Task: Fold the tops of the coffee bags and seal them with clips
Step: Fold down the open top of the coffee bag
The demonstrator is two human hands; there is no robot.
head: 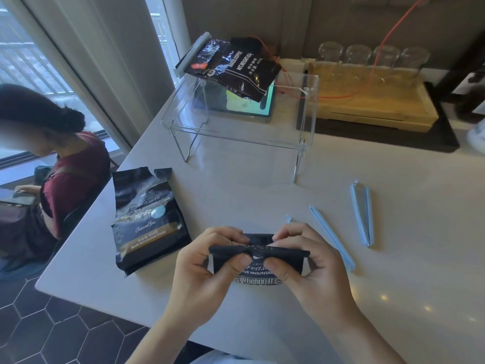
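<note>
Both hands (258,261) pinch the coffee bag's (258,271) folded top (thumbs foremost).

Pale countertop (393,258), smooth, marked with small light reflections near the right front. Dark hexagonal floor tiles (52,337) (pale grout) are seen at lower left. Tall window (26,61) at left, flanked by cream curtains (110,61); daylight is admitted. Brown wall (341,19) behind. A seated person (65,179) is placed beside the window.
</note>
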